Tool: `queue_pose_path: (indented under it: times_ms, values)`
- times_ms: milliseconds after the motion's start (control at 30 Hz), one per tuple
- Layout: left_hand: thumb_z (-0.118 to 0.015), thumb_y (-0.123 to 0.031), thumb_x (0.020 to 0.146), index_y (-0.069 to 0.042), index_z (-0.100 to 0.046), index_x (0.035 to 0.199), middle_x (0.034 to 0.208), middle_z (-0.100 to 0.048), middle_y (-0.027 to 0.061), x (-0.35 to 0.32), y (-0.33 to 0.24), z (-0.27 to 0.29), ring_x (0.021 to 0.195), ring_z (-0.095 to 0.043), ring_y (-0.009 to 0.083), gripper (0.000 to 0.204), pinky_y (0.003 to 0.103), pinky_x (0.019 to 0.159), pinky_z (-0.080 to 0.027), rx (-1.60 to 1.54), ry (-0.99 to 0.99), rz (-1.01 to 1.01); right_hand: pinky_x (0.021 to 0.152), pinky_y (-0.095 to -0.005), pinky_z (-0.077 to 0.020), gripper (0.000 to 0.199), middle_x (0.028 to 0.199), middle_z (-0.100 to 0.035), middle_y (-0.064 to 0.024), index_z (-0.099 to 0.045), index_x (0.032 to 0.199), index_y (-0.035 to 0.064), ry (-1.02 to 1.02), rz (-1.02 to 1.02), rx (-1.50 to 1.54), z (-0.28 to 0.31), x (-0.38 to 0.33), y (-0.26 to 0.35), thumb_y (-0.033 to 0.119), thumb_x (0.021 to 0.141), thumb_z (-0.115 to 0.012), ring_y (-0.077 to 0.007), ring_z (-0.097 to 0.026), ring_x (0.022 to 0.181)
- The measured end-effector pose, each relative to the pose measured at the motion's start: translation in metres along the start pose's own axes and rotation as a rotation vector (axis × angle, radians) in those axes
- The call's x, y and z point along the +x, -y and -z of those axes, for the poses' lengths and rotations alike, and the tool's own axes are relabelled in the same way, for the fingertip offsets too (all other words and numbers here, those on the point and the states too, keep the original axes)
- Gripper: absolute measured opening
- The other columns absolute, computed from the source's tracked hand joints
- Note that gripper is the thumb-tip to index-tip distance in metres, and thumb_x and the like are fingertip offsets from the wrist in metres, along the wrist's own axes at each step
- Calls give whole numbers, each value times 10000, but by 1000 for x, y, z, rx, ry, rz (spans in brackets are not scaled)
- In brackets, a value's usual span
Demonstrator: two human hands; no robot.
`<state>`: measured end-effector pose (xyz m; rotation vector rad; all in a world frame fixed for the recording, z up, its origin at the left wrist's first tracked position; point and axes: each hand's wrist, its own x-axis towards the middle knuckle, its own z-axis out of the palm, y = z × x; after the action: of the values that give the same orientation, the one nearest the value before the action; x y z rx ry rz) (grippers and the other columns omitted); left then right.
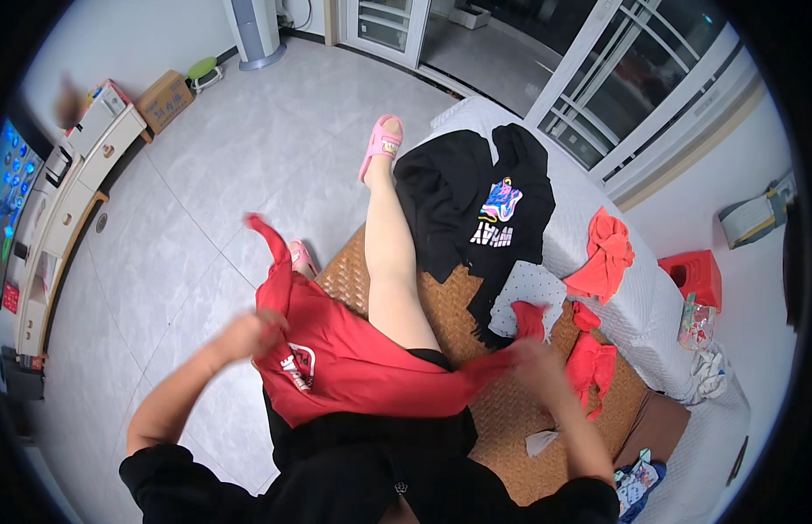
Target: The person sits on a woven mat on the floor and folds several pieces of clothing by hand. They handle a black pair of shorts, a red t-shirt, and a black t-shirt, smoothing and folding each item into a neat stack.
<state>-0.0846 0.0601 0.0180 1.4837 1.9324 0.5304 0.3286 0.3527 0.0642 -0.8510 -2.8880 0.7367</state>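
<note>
Both your hands are closed on the red T-shirt [353, 367], left hand [248, 336] at one side, right hand [532, 358] at the other, stretching it flat across your lap. Beyond it, the black T-shirt [463, 201] lies spread on the sofa [650, 323] edge.

Black printed sweatshirt [471, 205] on woven mat [511, 410], orange garment [605, 253] — red stool [696, 275], cardboard box [165, 99]

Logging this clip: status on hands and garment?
Left hand and right hand both gripping red shirt, stretched across lap. Black shirt lies beyond, apart.
</note>
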Motion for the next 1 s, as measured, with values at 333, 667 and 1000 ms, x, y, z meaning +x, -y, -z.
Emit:
queue_pose_path:
  times_ms: [333, 667, 1000]
  values:
    - [-586, -38, 722, -9, -494, 1013, 847, -573, 124, -41, -14, -86, 759, -596, 293, 307, 356, 671, -501, -163, 73, 31, 703, -381, -495, 124, 848, -596, -154, -576, 898, 26, 105, 254, 380, -184, 26, 94, 46, 776, -575, -323, -594, 790]
    - [-703, -81, 690, -25, -556, 1030, 1020, -567, 126, -26, -10, -58, 954, -545, 316, 374, 371, 828, -450, 19, -161, -320, 666, -439, -490, 200, 893, -567, -166, -493, 940, 46, 285, 217, 392, -181, 47, 128, 126, 783, -587, -352, -589, 795]
    - [-478, -175, 934, -45, -518, 879, 728, -495, -21, 0, -23, -47, 661, -435, 36, 147, 194, 600, -387, -633, -174, 311, 735, -437, -476, 305, 923, -540, -150, -494, 1012, 51, -47, 206, 188, -188, 68, 167, 154, 748, -605, -331, -558, 884]
